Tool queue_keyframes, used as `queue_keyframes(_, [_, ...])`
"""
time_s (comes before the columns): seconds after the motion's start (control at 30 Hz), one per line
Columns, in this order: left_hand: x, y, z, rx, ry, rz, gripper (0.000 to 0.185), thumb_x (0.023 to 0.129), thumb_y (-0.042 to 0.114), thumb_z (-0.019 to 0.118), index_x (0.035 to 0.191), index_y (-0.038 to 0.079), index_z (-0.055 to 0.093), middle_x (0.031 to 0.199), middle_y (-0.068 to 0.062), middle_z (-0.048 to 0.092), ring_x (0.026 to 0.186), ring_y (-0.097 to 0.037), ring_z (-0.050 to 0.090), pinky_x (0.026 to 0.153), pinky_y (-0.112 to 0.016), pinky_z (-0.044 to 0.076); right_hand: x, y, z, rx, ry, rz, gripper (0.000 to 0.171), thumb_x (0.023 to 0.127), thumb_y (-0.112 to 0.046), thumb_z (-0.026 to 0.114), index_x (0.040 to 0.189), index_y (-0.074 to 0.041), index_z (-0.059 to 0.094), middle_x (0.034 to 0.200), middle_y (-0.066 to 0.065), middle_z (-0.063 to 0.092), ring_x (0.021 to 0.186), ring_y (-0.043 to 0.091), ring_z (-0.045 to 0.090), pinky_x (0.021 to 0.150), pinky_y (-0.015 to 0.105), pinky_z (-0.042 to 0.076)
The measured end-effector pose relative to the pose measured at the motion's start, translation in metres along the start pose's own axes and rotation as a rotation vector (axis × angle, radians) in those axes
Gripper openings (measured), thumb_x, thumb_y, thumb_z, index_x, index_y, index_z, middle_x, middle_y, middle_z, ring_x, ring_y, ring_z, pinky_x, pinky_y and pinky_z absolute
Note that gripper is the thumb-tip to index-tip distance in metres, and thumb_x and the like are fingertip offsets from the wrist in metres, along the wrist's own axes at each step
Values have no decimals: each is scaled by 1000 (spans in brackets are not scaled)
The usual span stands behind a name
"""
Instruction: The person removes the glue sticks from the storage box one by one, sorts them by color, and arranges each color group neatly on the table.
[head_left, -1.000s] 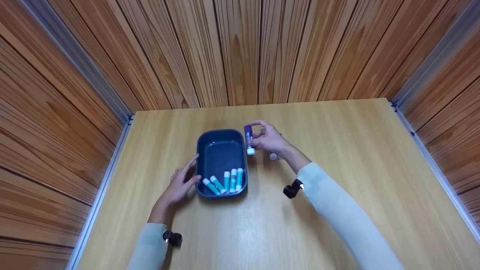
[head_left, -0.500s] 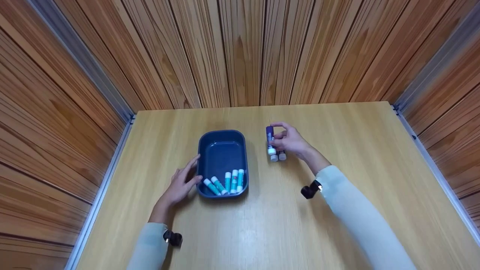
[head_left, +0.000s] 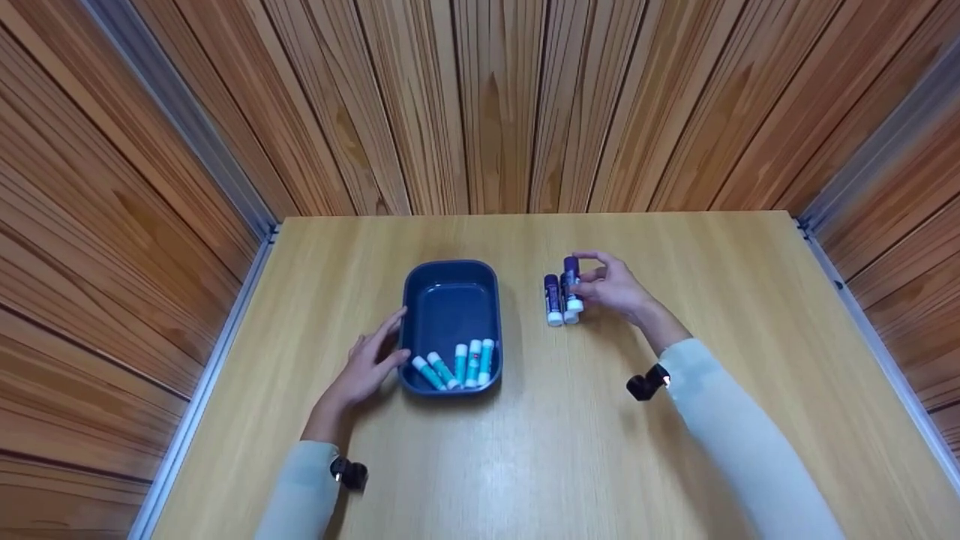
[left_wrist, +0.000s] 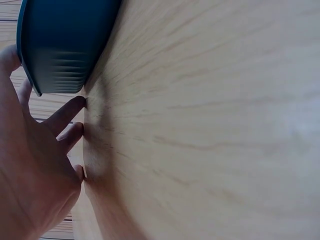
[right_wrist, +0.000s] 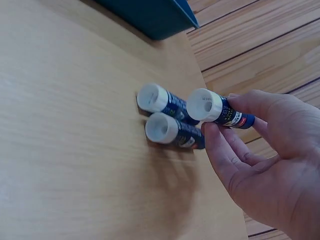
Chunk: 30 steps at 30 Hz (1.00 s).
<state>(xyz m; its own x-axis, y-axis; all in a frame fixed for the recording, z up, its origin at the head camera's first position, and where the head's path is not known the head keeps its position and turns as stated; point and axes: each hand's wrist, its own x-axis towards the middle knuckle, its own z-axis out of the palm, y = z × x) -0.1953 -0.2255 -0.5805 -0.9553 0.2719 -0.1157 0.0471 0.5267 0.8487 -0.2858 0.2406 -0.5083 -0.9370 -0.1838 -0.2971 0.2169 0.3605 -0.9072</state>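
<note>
My right hand (head_left: 615, 289) pinches a purple glue stick (head_left: 572, 283) with a white end between thumb and fingertips. In the right wrist view the held glue stick (right_wrist: 220, 110) shows over two matching glue sticks (right_wrist: 175, 131) that lie side by side on the table. In the head view one of the pair is partly hidden behind the held one. My left hand (head_left: 362, 375) touches the left side of a dark blue tray (head_left: 450, 311) with straight, spread fingers. Several green glue sticks (head_left: 460, 364) with white ends lie at the tray's near end.
The light wooden table (head_left: 510, 465) ends at a back wall of wood planks (head_left: 495, 135). Plank walls with grey metal edge rails (head_left: 199, 405) rise on the left and right. A small black wrist camera (head_left: 646, 384) sits at each sleeve.
My right hand has carried the purple glue stick rightward, from beside the tray to over the other two purple ones. The left hand stays at the tray; the head view has shifted slightly.
</note>
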Motion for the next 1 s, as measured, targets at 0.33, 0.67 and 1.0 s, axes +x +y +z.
queue_keyframes(0.33, [0,-1,1,3,3,-5,74,117,40,60,180,40,23,186,-12,37,177,-41,25,143,-72,-9,6,16,-13,-26,-10,11,76,111,-8,68,178,-17,33,152,25,53,128,30,66,103,34,64])
queue_keyframes(0.67, [1,-1,1,10,0,-2,73,117,38,60,181,37,24,185,-14,37,177,-41,25,143,-71,-10,12,28,-16,-24,6,24,76,109,-3,68,177,-12,36,136,17,56,111,18,66,89,25,63])
queue_keyframes(1.0, [1,-2,1,2,-1,2,74,117,40,61,180,40,23,186,-12,36,178,-40,25,143,-71,-9,15,35,-15,-58,-2,30,78,107,-1,68,176,-10,35,131,17,55,112,22,63,85,25,63])
